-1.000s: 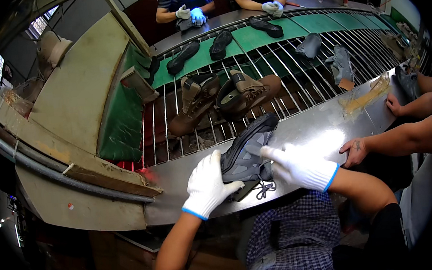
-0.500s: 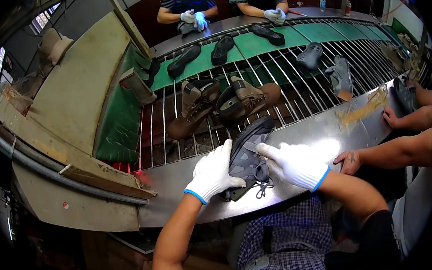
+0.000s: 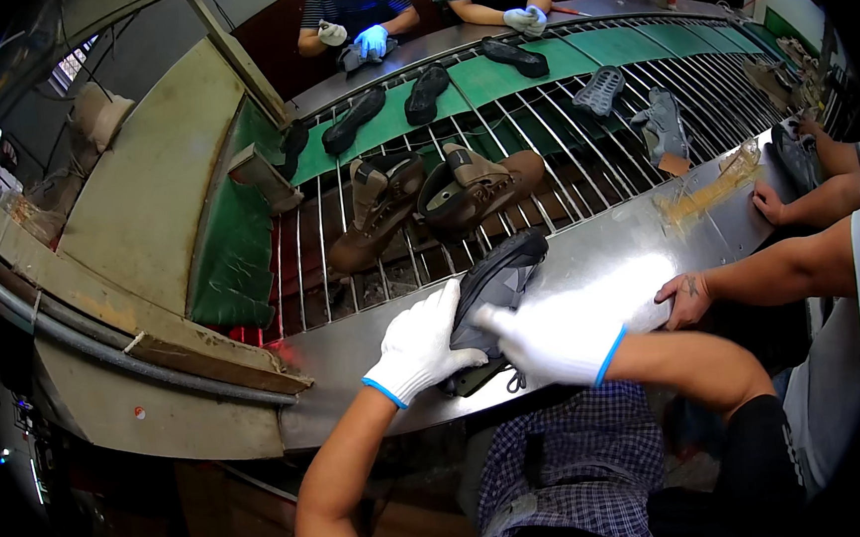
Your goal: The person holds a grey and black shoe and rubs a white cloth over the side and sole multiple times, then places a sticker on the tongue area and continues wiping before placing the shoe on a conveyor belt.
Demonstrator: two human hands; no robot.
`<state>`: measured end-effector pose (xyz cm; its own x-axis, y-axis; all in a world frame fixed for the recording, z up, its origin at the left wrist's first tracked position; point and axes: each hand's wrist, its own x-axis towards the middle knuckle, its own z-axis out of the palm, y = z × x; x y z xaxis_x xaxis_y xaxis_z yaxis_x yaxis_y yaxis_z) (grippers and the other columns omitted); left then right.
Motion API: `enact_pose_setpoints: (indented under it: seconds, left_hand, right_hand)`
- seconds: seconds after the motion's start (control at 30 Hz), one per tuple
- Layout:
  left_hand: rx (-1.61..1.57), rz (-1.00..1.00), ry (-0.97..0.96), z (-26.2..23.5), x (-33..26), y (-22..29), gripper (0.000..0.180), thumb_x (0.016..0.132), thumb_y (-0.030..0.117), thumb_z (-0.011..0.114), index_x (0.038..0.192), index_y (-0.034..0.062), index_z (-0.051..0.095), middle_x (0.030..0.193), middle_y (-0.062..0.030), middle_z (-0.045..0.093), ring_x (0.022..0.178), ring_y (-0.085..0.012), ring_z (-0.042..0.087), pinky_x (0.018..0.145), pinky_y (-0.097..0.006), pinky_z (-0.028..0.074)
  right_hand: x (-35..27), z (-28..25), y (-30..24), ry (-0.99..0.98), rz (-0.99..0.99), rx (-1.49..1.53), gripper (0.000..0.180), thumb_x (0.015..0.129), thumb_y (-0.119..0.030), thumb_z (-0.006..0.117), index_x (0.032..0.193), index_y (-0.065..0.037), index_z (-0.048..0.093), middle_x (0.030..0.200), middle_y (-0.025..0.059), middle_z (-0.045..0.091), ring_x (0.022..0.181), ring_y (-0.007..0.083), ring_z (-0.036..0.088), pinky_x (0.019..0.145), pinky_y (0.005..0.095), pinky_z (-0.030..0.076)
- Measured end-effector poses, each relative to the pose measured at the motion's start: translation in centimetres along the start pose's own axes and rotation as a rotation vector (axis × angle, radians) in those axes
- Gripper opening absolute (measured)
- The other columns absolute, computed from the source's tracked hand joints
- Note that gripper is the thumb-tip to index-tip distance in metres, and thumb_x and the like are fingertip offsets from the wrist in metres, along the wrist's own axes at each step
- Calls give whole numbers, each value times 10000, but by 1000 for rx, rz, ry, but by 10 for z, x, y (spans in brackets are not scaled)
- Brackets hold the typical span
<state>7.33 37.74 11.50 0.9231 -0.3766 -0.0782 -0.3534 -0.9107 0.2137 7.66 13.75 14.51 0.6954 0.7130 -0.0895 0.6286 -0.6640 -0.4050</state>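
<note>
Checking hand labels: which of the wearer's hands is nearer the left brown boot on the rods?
Left. The left hand, holding the gray-black shoe, is below the left brown boot in view; the blurred right hand is farther right, at the shoe's other side.

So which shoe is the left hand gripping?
The grey-and-black shoe, nearest the wearer; the left hand grips its side. The brown boots and light grey shoe sit farther off, touched by neither hand.

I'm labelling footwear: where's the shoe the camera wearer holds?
The shoe is centre-right in the head view, in the left hand, partly behind the right hand, below the brown boots.
</note>
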Motion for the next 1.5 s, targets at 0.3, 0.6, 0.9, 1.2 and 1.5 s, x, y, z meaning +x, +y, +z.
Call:
enact_pose_setpoints:
  seconds: [0.3, 0.6, 0.9, 1.2, 1.5]
  left_hand:
    - [29, 123, 142, 15, -17, 0, 1109, 774, 575, 876, 1550, -69, 414, 1380, -235, 640, 1183, -381, 672, 997, -480, 563]
    - [38, 77, 134, 19, -21, -7, 1157, 747, 582, 894, 1563, -69, 394, 1396, -259, 629, 1236, -409, 659, 1037, -486, 561]
    - [-183, -241, 30, -1, 21, 31, 1198, 743, 679, 864, 1613, 27, 362, 1523, -251, 585, 1295, -398, 670, 1060, -471, 552]
    - [-91, -136, 126, 21, 23, 28, 1003, 838, 595, 825, 1560, 21, 432, 1361, -234, 686, 1094, -376, 750, 927, -466, 600]
    - [-34, -122, -25, 9, 18, 36, 1069, 777, 527, 893, 1588, 28, 406, 1398, -229, 674, 1178, -381, 724, 980, -467, 585]
  right_hand:
    - [-28, -3, -13, 123, 9, 22, 594, 1037, -181, 631, 1601, -146, 449, 672, 109, 622, 556, 291, 646, 507, 427, 518]
    - [-42, 42, -6, 85, -81, 166, 627, 1055, -290, 601, 1647, -322, 397, 798, 182, 716, 646, 367, 711, 570, 506, 561]
    - [-40, 23, 18, 176, 170, -33, 498, 1047, -283, 624, 1535, -223, 547, 914, 140, 735, 738, 346, 726, 679, 460, 598]
    - [-40, 48, 28, 589, -57, 553, 466, 1044, -228, 652, 1494, -124, 588, 1192, 163, 765, 1002, 343, 770, 886, 415, 611]
    - [-20, 62, 82, 91, -282, 490, 492, 1062, -369, 594, 1545, -291, 539, 1120, 206, 753, 867, 390, 754, 843, 494, 597]
